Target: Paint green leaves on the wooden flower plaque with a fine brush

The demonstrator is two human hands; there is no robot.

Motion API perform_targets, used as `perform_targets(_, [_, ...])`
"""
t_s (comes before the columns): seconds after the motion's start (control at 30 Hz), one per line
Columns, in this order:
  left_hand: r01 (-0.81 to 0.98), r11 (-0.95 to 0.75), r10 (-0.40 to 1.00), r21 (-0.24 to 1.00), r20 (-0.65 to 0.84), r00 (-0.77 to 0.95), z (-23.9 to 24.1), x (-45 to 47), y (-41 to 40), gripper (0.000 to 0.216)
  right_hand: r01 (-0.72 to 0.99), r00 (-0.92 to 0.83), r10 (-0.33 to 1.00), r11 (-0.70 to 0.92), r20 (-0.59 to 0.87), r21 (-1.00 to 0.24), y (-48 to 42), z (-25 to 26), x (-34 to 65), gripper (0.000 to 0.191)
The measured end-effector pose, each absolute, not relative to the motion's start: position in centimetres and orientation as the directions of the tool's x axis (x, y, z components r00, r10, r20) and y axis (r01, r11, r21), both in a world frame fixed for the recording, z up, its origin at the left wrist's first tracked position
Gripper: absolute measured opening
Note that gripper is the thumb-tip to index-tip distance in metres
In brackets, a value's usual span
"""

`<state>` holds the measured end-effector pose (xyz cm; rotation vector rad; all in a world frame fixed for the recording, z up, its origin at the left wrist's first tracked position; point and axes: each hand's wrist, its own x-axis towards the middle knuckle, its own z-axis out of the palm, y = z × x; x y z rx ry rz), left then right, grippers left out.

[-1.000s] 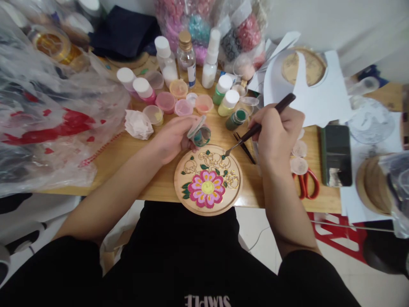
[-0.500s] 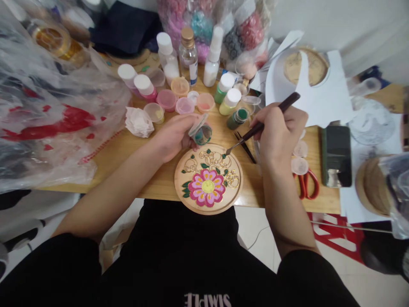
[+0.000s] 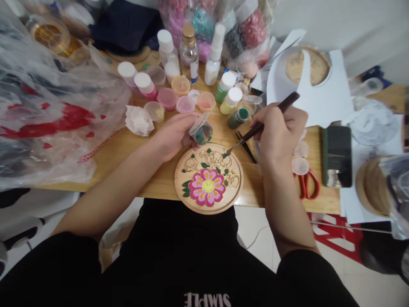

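Observation:
My left hand (image 3: 179,136) grips a small clear plastic cup (image 3: 203,134) with its lid flipped open and dark green stuff inside, held over the far edge of a round wooden board (image 3: 194,204). In my right hand (image 3: 277,132) is a palette knife (image 3: 260,125) with a dark handle; its metal tip is at a small green leaf near the board's upper right. The board bears a pink flower (image 3: 207,186) with a yellow centre, green leaves and gold outlines. Its near edge overhangs the table.
An open jar of green (image 3: 239,117) and black tweezers (image 3: 245,147) lie between the hands. Small paint cups (image 3: 185,104) and white-capped bottles (image 3: 146,85) stand behind. Red-handled scissors (image 3: 309,185) and a phone (image 3: 336,157) are at right; a plastic bag (image 3: 60,128) at left.
Hardly anything differs. The view has shifted very slightly; both hands, the cup and the knife tip keep their places over the board.

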<state>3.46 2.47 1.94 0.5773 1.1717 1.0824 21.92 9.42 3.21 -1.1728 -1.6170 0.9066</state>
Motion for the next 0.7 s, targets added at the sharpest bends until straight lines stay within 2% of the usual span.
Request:
perform_targets(0.53, [-0.375,0.405,0.897,0.834,-0.441,-0.014,2.06,3.68,2.56,0.019,0.258,-0.122,0.954,0.297,0.274,-0.919,9.33,3.14,21.87,0.037])
perform_targets(0.7, [-0.383,0.419,0.888,0.823,-0.460,-0.017,2.43,3.84,2.61,0.026,0.257,-0.126,0.950,0.310,0.286,-0.915,9.42,3.00,21.95,0.037])
